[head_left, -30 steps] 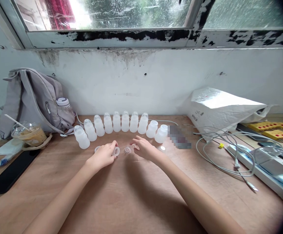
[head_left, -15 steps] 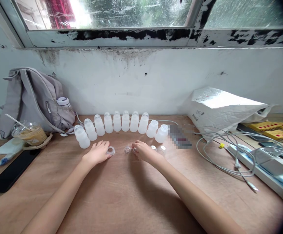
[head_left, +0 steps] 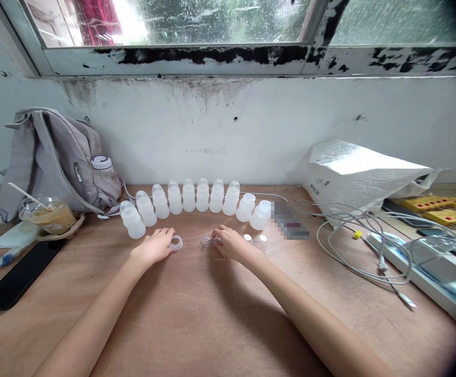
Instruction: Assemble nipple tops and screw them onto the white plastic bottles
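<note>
My left hand [head_left: 158, 246] rests low over the table, its thumb and fingers closed at the left edge of a clear plastic ring [head_left: 176, 243]. To its right, my right hand [head_left: 230, 243] pinches a small clear round piece [head_left: 216, 241], mostly hidden by the fingers. Touching or just beside that piece lies another clear round piece [head_left: 205, 241]. Two small caps [head_left: 262, 240] with white tops stand right of my right wrist, partly covered by it. Behind the hands, several frosted baby bottles [head_left: 202, 196] form an arc; the two rightmost bottles [head_left: 246, 208] have open tops.
At left are a grey backpack [head_left: 51, 157], an iced drink cup [head_left: 51, 215] and a black phone [head_left: 19, 275]. A white package [head_left: 354, 173], looped cables [head_left: 338, 262] and a power strip [head_left: 428, 277] occupy the right. The wall stands close behind the bottles.
My left hand has shifted slightly left, and the clear ring has moved left with it. My right hand and the bottles are nearly still.
</note>
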Action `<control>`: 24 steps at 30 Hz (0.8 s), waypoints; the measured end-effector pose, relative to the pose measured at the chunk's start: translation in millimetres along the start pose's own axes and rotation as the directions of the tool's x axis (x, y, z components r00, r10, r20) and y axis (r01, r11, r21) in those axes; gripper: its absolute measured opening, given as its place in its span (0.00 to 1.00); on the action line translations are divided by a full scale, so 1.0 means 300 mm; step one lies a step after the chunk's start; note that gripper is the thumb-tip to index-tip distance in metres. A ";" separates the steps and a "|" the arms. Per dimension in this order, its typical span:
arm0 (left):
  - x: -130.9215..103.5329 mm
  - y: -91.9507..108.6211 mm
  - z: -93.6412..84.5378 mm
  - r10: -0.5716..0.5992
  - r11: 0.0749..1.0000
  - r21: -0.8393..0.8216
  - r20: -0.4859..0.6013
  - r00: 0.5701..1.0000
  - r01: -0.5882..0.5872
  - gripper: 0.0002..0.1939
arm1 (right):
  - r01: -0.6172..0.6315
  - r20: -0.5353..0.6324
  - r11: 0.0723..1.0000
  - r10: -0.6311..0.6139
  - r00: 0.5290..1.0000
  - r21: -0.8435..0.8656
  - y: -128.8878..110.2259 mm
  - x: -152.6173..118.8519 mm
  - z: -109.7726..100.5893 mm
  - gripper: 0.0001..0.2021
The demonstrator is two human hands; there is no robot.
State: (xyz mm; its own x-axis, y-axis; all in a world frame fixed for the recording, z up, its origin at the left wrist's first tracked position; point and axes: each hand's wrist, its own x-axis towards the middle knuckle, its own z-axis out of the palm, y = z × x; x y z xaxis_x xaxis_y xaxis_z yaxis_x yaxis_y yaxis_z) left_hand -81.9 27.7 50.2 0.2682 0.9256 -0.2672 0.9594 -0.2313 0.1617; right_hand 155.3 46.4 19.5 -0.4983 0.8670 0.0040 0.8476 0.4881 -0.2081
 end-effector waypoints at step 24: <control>0.003 0.011 -0.005 0.051 0.999 0.009 -0.022 0.998 -0.051 0.18 | 0.073 -0.102 0.994 -0.065 0.993 0.082 -0.004 0.009 0.022 0.12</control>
State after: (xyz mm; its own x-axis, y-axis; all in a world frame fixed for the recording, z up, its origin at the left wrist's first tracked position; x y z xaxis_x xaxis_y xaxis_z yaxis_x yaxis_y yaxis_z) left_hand -78.7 28.3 51.7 0.3150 0.9188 -0.2379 0.9451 -0.2808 0.1668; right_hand 151.7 47.6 13.5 -0.5310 0.8392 0.1173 0.7910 0.5406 -0.2866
